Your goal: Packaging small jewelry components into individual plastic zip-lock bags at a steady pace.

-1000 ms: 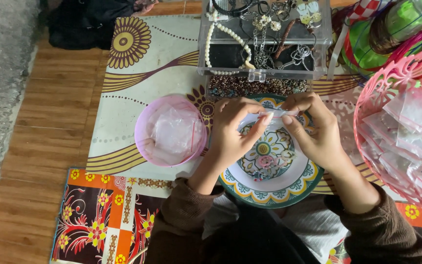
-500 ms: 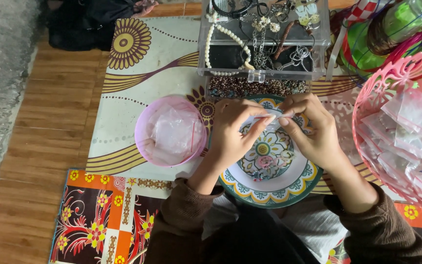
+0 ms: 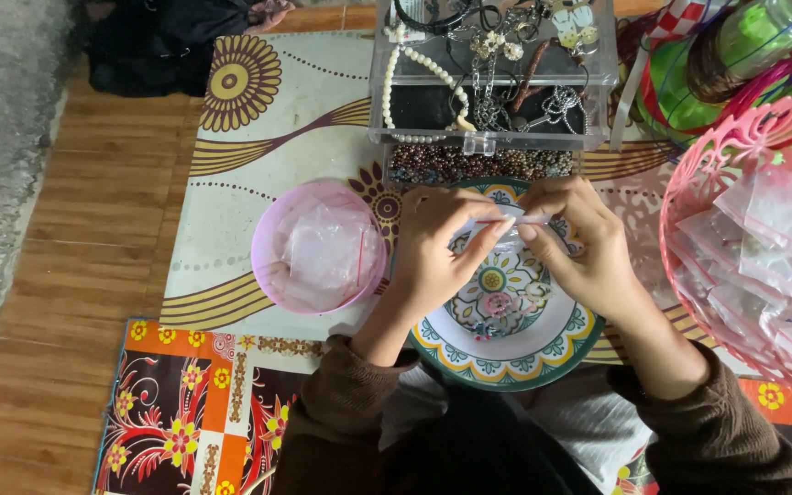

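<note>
Both hands meet over a patterned plate (image 3: 552, 353), pinching one small clear plastic bag (image 3: 517, 223) between them. The left hand (image 3: 434, 246) has a narrow grip, thumb and forefinger closed on the bag's left end; the right hand (image 3: 582, 243) holds the bag's right end the same way, fingertips tight on its top edge. The bag hangs just above the plate's upper half, clear of the small beads (image 3: 499, 312) lying in the plate's middle. Just left of the plate stands a pink bowl (image 3: 266, 240) holding more clear bags. Beyond the hands stands a clear plastic drawer box (image 3: 492, 78) with necklaces and chains, and a lower drawer of dark beads. At the right, a pink openwork basket (image 3: 703, 179) holds many clear bags. Everything rests on patterned mats (image 3: 258, 137) over a wooden floor.
</note>
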